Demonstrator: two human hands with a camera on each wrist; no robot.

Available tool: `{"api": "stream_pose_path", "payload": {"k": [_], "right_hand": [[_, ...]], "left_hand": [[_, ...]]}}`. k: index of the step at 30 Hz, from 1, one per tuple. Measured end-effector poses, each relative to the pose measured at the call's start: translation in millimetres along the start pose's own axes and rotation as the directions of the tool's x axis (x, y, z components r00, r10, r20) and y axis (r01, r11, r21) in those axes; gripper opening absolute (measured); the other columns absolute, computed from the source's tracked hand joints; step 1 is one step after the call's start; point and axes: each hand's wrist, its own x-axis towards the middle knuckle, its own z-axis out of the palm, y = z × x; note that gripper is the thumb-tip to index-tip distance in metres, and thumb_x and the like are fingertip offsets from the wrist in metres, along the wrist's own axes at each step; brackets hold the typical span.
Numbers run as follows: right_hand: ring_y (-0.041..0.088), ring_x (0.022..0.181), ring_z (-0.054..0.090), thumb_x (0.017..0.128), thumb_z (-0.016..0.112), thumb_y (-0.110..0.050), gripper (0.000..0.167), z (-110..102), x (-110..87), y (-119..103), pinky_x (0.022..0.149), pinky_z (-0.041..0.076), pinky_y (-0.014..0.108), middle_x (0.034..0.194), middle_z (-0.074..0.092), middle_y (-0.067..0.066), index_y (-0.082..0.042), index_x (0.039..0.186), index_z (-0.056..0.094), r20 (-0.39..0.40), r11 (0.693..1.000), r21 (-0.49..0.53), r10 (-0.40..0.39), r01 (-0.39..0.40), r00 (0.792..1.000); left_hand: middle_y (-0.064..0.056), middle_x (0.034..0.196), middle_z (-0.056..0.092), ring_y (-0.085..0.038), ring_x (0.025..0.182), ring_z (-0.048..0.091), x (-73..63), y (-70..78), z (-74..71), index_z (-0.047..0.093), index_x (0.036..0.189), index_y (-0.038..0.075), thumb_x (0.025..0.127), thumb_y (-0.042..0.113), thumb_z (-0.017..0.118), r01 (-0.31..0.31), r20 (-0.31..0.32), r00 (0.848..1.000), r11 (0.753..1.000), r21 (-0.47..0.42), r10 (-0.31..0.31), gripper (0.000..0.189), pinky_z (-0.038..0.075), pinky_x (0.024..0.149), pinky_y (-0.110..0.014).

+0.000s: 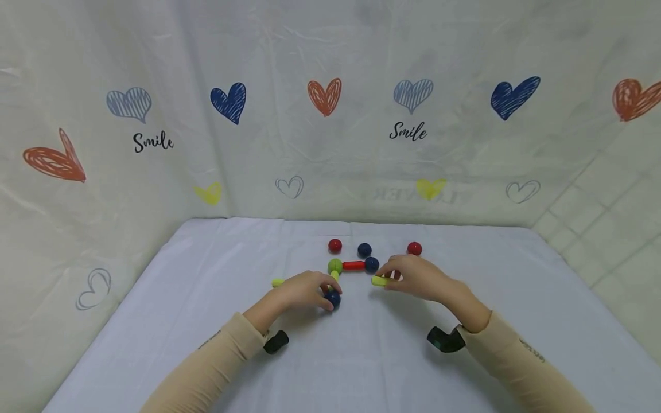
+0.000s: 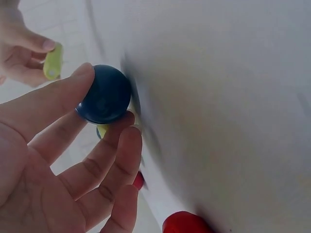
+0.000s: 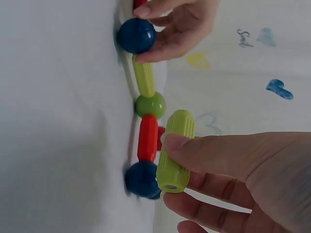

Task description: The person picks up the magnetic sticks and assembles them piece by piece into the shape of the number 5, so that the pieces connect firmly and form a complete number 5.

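My left hand [image 1: 304, 288] pinches a dark blue ball [image 2: 106, 94] between thumb and fingers, low over the table. This ball meets the end of a yellow-green ridged rod [image 3: 144, 76]. The rod's other end joins a green ball [image 3: 150, 105], from which a red rod [image 1: 353, 265] runs right to a second blue ball [image 1: 372, 264]. To the right of that corner, my right hand [image 1: 418, 277] holds a loose yellow-green rod [image 3: 176, 153] between thumb and fingers, above the table. A small metallic spot shows on its end.
Behind the joined pieces lie a red ball [image 1: 335, 246], another blue ball [image 1: 364, 250] and a second red ball [image 1: 415, 248]. Part of a yellow-green piece [image 1: 277, 283] shows left of my left hand. A white cloth [image 1: 361, 355] covers the table; a printed curtain [image 1: 330, 149] hangs behind.
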Motion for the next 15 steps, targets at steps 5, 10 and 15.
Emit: {"api": "stream_pose_path", "payload": {"k": [5, 10, 15], "right_hand": [[0.012, 0.084, 0.061, 0.089, 0.080, -0.010, 0.021, 14.1, 16.3, -16.8, 0.074, 0.053, 0.025, 0.094, 0.068, -0.006, -0.012, 0.110, 0.079, 0.036, 0.999, -0.007, -0.032, 0.033, 0.999], [0.011, 0.085, 0.062, 0.088, 0.081, -0.010, 0.021, 31.4, 26.0, -24.1, 0.073, 0.052, 0.025, 0.097, 0.069, -0.006, -0.015, 0.109, 0.080, 0.070, 0.998, -0.001, -0.060, 0.060, 0.996], [0.012, 0.084, 0.062, 0.086, 0.083, -0.009, 0.022, 42.5, 31.2, -29.6, 0.072, 0.051, 0.025, 0.096, 0.070, -0.007, -0.014, 0.107, 0.080, 0.088, 0.996, -0.005, -0.089, 0.090, 0.992]], "left_hand": [[-0.003, 0.112, 0.069, -0.020, 0.106, 0.061, 0.8, -1.2, -1.9, 0.073, 0.123, 0.016, 0.092, 0.017, 0.079, -0.006, 0.011, 1.000, 1.000, 0.014, 0.006, 0.033, 0.048, 0.100, -0.048], [-0.005, 0.112, 0.070, -0.023, 0.107, 0.062, -0.5, -0.8, -2.7, 0.073, 0.120, 0.015, 0.090, 0.014, 0.080, -0.023, 0.005, 1.000, 1.000, -0.015, 0.023, 0.031, 0.047, 0.101, -0.050], [-0.007, 0.112, 0.070, -0.024, 0.107, 0.063, -2.8, -0.1, -2.4, 0.072, 0.118, 0.015, 0.089, 0.012, 0.081, -0.023, -0.012, 1.000, 0.999, -0.033, 0.023, 0.030, 0.047, 0.101, -0.051]]}}
